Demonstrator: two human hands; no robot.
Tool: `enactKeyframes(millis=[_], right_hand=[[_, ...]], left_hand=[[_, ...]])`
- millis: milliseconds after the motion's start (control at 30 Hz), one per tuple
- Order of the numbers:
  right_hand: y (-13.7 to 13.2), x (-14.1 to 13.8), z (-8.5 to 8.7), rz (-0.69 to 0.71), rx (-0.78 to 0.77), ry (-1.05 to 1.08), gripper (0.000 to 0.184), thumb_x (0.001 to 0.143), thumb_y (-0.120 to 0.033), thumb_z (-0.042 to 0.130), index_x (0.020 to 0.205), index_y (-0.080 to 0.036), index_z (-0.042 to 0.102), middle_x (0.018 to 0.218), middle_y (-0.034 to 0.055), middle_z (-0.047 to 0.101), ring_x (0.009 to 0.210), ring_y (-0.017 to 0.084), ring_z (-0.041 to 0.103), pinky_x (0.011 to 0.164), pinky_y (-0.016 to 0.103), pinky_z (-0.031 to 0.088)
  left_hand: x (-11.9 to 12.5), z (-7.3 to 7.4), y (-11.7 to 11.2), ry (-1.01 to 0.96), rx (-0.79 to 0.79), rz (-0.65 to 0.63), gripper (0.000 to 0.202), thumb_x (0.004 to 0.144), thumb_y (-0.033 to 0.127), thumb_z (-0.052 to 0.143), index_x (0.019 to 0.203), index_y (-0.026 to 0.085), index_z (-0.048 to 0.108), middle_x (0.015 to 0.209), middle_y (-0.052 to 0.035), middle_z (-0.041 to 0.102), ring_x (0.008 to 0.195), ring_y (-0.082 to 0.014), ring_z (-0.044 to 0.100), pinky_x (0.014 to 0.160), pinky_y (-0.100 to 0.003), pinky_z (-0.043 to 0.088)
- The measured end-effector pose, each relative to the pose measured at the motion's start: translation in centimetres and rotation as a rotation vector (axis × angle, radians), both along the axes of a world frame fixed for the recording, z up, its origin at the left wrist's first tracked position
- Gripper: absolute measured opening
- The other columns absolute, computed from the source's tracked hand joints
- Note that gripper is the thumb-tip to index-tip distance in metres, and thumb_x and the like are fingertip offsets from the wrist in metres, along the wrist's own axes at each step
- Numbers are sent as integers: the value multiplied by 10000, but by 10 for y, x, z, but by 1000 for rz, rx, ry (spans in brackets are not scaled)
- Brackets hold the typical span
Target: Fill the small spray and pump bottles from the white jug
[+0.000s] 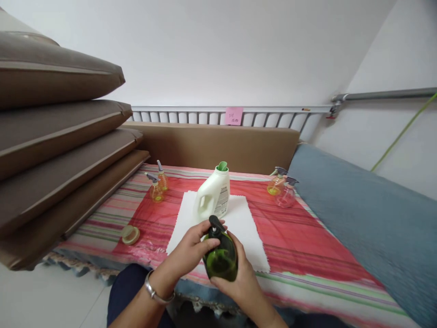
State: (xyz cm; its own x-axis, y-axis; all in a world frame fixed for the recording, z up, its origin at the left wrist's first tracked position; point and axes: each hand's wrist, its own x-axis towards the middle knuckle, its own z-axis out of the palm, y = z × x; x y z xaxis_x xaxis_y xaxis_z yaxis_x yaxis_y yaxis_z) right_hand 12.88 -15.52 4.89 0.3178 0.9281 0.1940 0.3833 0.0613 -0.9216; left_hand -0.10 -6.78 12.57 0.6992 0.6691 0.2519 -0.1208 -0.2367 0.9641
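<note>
A dark green pump bottle (221,262) is held between my two hands at the front edge of the cloth. My left hand (194,246) closes its fingers and thumb round the black pump head at the top. Wrapped round the bottle's body from the right is my right hand (241,275). Just beyond stands a large pale jug (213,193) with a handle, its mouth uncapped with a green spout inside. It rests on a white sheet (251,232). A round pale cap (130,234) lies to the left.
Spray bottles (157,189) stand at the back left, with more spray bottles (286,193) at the back right. Red plastic (307,232) covers part of the striped cloth. Stacked brown cushions (61,123) rise at the left; a blue-grey cover (358,205) slopes at the right.
</note>
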Motion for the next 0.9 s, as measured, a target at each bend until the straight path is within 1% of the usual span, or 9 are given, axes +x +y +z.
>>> enactKeyframes(millis=[67, 133, 233, 300, 400, 567, 767, 833, 900], right_hand=[[-1, 0, -1, -4, 15, -5, 955, 545, -165, 709, 1361, -245, 220, 1261, 101, 534, 1109, 280, 558, 934, 427, 453], [-1, 0, -1, -18, 6, -6, 967, 544, -161, 707, 1369, -239, 208, 1272, 106, 524, 1137, 283, 537, 960, 441, 431], [-1, -2, 2, 8, 25, 2, 944, 549, -137, 692, 1361, -246, 222, 1320, 101, 483, 1184, 271, 499, 987, 426, 410], [-1, -2, 4, 32, 57, 1, 933, 547, -128, 689, 1352, -256, 236, 1345, 92, 458, 1197, 263, 487, 986, 408, 413], [-2, -2, 1, -12, 19, -23, 946, 537, -154, 711, 1351, -244, 238, 1325, 102, 474, 1181, 276, 501, 981, 426, 412], [-1, 1, -10, -6, -12, -24, 961, 539, -180, 726, 1360, -238, 231, 1313, 108, 488, 1193, 284, 490, 992, 432, 399], [2, 0, -17, -48, -4, -22, 992, 498, -149, 712, 1359, -239, 228, 1285, 106, 517, 1161, 300, 520, 975, 440, 414], [2, 1, -21, -53, 0, -5, 993, 490, -141, 703, 1359, -241, 231, 1276, 103, 530, 1151, 300, 529, 972, 433, 420], [1, 5, -25, -48, 15, 4, 969, 498, -139, 688, 1357, -233, 248, 1285, 103, 528, 1165, 299, 519, 986, 426, 411]], left_hand=[[2, -2, 4, 6, 15, 115, 348, 671, 245, 714, 1003, 179, 635, 953, -49, 660, 957, -240, 577, 895, -345, 420], [5, -3, 4, -10, 44, 201, 432, 594, 223, 771, 1000, 186, 627, 969, -43, 653, 969, -242, 563, 903, -341, 410], [8, -1, -2, -45, -8, 82, 421, 664, 224, 713, 1071, 198, 604, 1044, -51, 648, 1029, -236, 548, 932, -348, 395], [8, 2, -5, -72, -99, 66, 336, 680, 214, 694, 1007, 184, 624, 964, -49, 672, 962, -222, 581, 885, -338, 428], [7, 8, -7, -155, -165, 203, 317, 646, 198, 728, 940, 175, 609, 869, -38, 682, 835, -189, 602, 773, -297, 462], [4, 22, -4, -391, -141, 365, 274, 716, 275, 688, 945, 190, 565, 807, -13, 672, 828, -186, 629, 793, -308, 454], [1, 24, -14, -240, -91, 291, 228, 733, 274, 684, 919, 191, 582, 880, -31, 679, 842, -181, 625, 761, -276, 465], [-1, 28, -13, -349, -75, 370, 214, 744, 273, 670, 922, 200, 576, 889, -23, 674, 881, -186, 623, 825, -301, 456], [-4, 36, -4, -457, -122, 425, 213, 716, 252, 690, 885, 204, 571, 852, 2, 656, 836, -168, 628, 823, -305, 464]])
